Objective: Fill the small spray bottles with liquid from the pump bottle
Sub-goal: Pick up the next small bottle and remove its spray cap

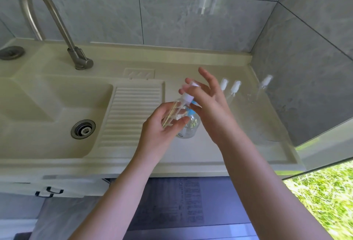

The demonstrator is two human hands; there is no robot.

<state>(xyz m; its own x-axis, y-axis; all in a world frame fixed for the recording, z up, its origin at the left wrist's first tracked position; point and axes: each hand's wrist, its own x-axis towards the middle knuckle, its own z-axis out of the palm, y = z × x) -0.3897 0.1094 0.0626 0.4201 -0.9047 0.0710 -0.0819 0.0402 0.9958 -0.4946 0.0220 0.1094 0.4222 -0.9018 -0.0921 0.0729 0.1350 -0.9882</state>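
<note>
Small spray bottle (172, 112) | gripped by left hand (160, 127), judged light, slick, best held mid-barrel | right hand (208, 98) splayed over white cap (188, 97) | pump bottle (189, 125) at 3 o'clock of left hand

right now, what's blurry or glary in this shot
Head view: the right hand and the white cap it works are motion-smeared; the wall tiles carry a streaky reflection; the clear spray bottles nearly vanish against the counter; wide-angle bending curves the edges.
</note>
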